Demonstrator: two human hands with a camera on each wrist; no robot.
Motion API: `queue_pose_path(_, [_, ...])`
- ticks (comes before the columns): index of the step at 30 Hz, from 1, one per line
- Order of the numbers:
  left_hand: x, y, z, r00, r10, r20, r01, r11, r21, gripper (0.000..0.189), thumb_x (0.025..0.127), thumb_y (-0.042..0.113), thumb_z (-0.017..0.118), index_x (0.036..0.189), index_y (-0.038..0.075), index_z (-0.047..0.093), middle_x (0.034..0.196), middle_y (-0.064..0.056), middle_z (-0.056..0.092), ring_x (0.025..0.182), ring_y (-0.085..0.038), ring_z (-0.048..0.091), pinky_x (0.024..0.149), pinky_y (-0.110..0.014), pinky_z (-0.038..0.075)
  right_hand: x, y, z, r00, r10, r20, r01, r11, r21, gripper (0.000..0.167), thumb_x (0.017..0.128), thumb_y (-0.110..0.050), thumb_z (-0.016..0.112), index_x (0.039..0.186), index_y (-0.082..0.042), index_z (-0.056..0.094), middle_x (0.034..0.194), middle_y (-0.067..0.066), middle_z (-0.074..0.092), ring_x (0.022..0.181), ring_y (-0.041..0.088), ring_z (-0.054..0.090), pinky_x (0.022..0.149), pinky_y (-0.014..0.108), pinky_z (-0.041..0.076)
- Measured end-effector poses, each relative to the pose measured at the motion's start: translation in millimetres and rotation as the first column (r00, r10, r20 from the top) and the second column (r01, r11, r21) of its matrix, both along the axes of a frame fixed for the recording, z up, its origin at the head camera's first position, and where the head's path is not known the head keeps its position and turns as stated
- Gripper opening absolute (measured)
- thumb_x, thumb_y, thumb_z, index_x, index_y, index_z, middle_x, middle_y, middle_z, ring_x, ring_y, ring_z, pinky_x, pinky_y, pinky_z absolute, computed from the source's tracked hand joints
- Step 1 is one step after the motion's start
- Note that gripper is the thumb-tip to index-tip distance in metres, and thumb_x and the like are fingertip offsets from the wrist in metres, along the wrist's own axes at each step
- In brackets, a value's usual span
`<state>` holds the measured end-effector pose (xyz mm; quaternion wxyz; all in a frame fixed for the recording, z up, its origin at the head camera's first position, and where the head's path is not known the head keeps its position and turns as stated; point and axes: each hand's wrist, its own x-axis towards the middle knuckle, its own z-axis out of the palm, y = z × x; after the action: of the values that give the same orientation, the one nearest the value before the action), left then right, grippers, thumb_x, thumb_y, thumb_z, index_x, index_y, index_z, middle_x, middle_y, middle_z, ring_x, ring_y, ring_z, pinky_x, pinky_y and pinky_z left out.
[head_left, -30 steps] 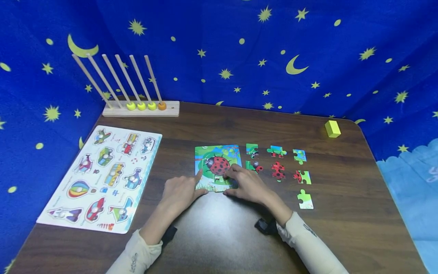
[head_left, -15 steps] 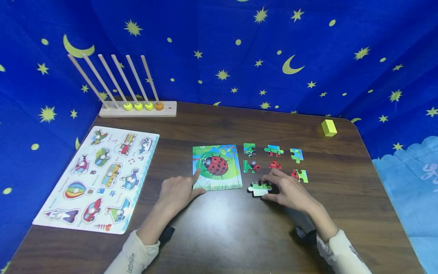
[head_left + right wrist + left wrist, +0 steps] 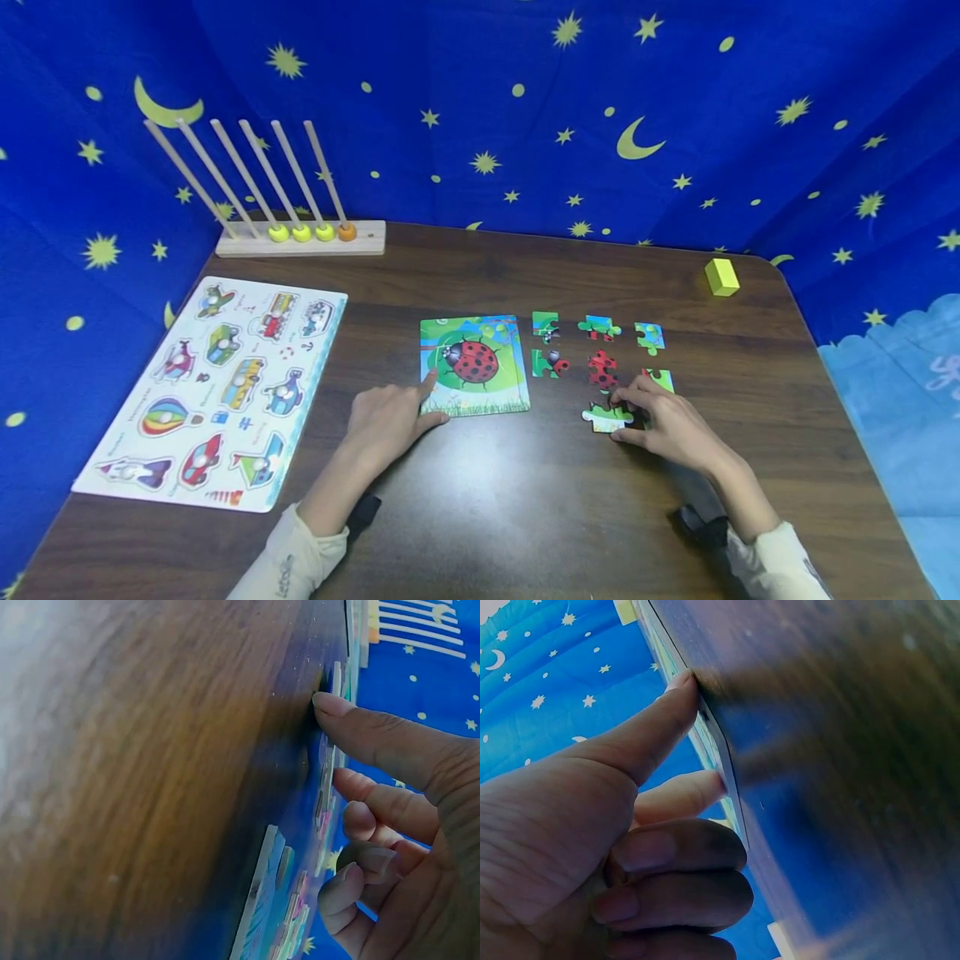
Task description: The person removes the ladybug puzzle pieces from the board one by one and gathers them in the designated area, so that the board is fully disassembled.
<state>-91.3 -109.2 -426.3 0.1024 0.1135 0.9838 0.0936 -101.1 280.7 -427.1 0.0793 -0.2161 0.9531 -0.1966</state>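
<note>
A square ladybug puzzle board [image 3: 474, 367] lies flat at the middle of the table. My left hand [image 3: 386, 425] rests at its lower left corner, index finger and thumb straight against the edge; in the left wrist view the other fingers [image 3: 679, 900] are curled under. To the right of the board, my right hand [image 3: 678, 425] pinches a green-and-white jigsaw piece [image 3: 609, 418] between thumb and fingers, low over the table. Just above it lies a red spotted piece [image 3: 603, 367]. Part of a red-and-green piece [image 3: 660, 380] shows behind the right hand.
Loose pieces lie in rows right of the board, including a green corner piece [image 3: 546, 325] and a blue-green piece [image 3: 649, 336]. A vehicle peg puzzle [image 3: 217, 392] covers the left. Behind stand a peg rack [image 3: 367, 237] and a yellow block [image 3: 722, 277], before a starry curtain [image 3: 450, 100].
My right hand has left the puzzle board and moved right with the green-and-white piece, to below the red spotted one. The left hand stays at the board's corner.
</note>
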Motion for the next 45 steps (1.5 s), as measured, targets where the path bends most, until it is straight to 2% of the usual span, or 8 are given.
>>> queue_pose_path(13, [-0.1, 0.0, 0.1, 1.000, 0.019, -0.003, -0.019, 1.000, 0.018, 0.071, 0.087, 0.057, 0.067, 0.146, 0.021, 0.051, 0.048, 0.000, 0.039, 0.049, -0.014, 0.031, 0.042, -0.030, 0.028, -0.2, 2.7, -1.2, 1.000, 0.011, 0.002, -0.011, 1.000, 0.006, 0.039, 0.076, -0.023, 0.087, 0.110, -0.013, 0.071, 0.093, -0.007, 0.054, 0.074, 0.008, 0.044, 0.065, 0.025, 0.036])
queue_pose_path(21, [-1.0, -0.8, 0.5, 0.999, 0.038, 0.013, -0.039, 0.996, 0.084, 0.075, 0.084, 0.055, 0.072, 0.145, 0.018, 0.051, 0.048, 0.003, 0.032, 0.050, -0.011, 0.024, 0.042, -0.028, 0.024, -0.2, -11.7, 4.3, 1.000, 0.021, 0.018, -0.021, 1.000, 0.002, 0.058, 0.079, -0.036, 0.084, 0.127, -0.010, 0.066, 0.096, -0.002, 0.054, 0.078, 0.012, 0.048, 0.066, 0.029, 0.041])
queue_pose_path(24, [-2.6, -3.7, 1.1, 0.999, 0.048, 0.004, -0.048, 0.993, 0.109, 0.082, 0.082, 0.057, 0.074, 0.148, 0.016, 0.048, 0.048, 0.002, 0.036, 0.049, -0.012, 0.027, 0.042, -0.029, 0.026, -2.5, -28.4, 10.7, 0.999, 0.039, 0.028, -0.039, 0.999, -0.011, 0.059, 0.081, -0.037, 0.082, 0.131, -0.011, 0.064, 0.111, 0.007, 0.060, 0.085, 0.016, 0.057, 0.071, 0.035, 0.048])
queue_pose_path(26, [-4.1, -6.2, 1.4, 0.998, 0.057, -0.003, -0.056, 0.992, 0.113, 0.086, 0.081, 0.058, 0.074, 0.150, 0.017, 0.045, 0.048, 0.001, 0.040, 0.049, -0.013, 0.032, 0.042, -0.030, 0.029, -5.4, -43.7, 14.9, 0.997, 0.066, 0.034, -0.065, 0.998, -0.028, 0.058, 0.082, -0.036, 0.081, 0.131, -0.010, 0.063, 0.114, 0.010, 0.061, 0.082, 0.017, 0.059, 0.068, 0.036, 0.049])
queue_pose_path(31, [-7.9, -12.2, -0.4, 0.997, 0.065, 0.051, -0.070, 0.993, 0.100, 0.086, 0.083, 0.061, 0.071, 0.153, 0.022, 0.040, 0.052, -0.004, 0.046, 0.051, -0.017, 0.041, 0.045, -0.032, 0.033, -16.1, -93.2, 16.3, 0.982, 0.184, 0.036, -0.181, 0.980, -0.081, 0.054, 0.085, -0.037, 0.078, 0.131, -0.012, 0.064, 0.102, 0.004, 0.058, 0.069, 0.010, 0.046, 0.056, 0.024, 0.039])
queue_pose_path(34, [-10.1, -15.7, -2.9, 0.992, 0.064, 0.109, -0.075, 0.993, 0.090, 0.083, 0.085, 0.062, 0.067, 0.154, 0.027, 0.037, 0.055, -0.006, 0.046, 0.052, -0.018, 0.040, 0.046, -0.032, 0.033, -24.4, -126.9, 10.8, 0.965, 0.261, 0.016, -0.258, 0.962, -0.090, 0.052, 0.087, -0.039, 0.076, 0.131, -0.013, 0.065, 0.103, 0.003, 0.058, 0.070, 0.007, 0.046, 0.058, 0.023, 0.041])
queue_pose_path(39, [-13.0, -17.9, -3.3, 0.988, 0.063, 0.143, -0.076, 0.993, 0.093, 0.082, 0.085, 0.063, 0.066, 0.154, 0.028, 0.037, 0.061, -0.009, 0.052, 0.054, -0.019, 0.043, 0.049, -0.033, 0.035, -37.8, -175.4, 0.8, 0.936, 0.345, -0.065, -0.348, 0.936, -0.046, 0.052, 0.088, -0.039, 0.075, 0.130, -0.010, 0.066, 0.110, 0.007, 0.060, 0.073, 0.010, 0.054, 0.066, 0.029, 0.050])
queue_pose_path(45, [-13.5, -17.7, -2.3, 0.985, 0.064, 0.159, -0.080, 0.993, 0.092, 0.083, 0.084, 0.063, 0.067, 0.153, 0.030, 0.037, 0.072, -0.014, 0.063, 0.056, -0.019, 0.045, 0.050, -0.033, 0.037, -47.6, -205.4, -1.6, 0.909, 0.398, -0.126, -0.391, 0.917, 0.076, 0.050, 0.088, -0.040, 0.075, 0.126, -0.008, 0.069, 0.101, 0.004, 0.055, 0.072, 0.009, 0.047, 0.056, 0.020, 0.042])
